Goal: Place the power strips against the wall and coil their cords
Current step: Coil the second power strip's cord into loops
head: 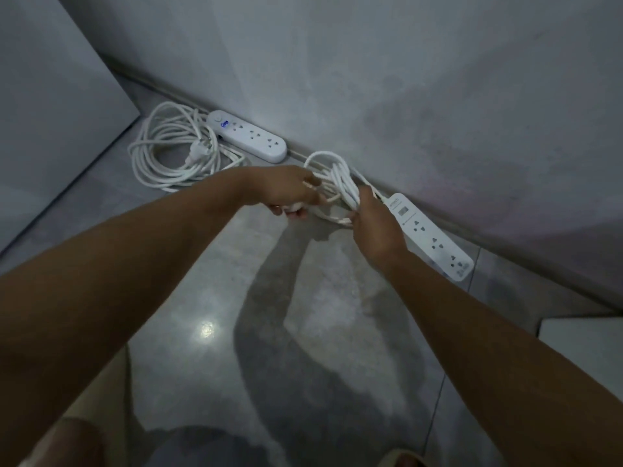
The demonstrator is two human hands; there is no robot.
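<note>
Two white power strips lie along the foot of the grey wall (pixel 371 79). The left power strip (pixel 247 136) has its cord (pixel 161 153) lying in a loose coil on the floor beside it, plug in the middle. The right power strip (pixel 429 235) lies to the right of my hands. Its cord (pixel 338 178) is bunched in loops just above the floor. My left hand (pixel 286 192) grips one side of the bunch, and my right hand (pixel 374 224) grips the other side, close to the strip's end.
The floor (pixel 209 298) is glossy grey tile with a light glare. A grey panel (pixel 50 112) leans at the left. A pale flat edge (pixel 586 345) shows at the right. My knees and feet show at the bottom.
</note>
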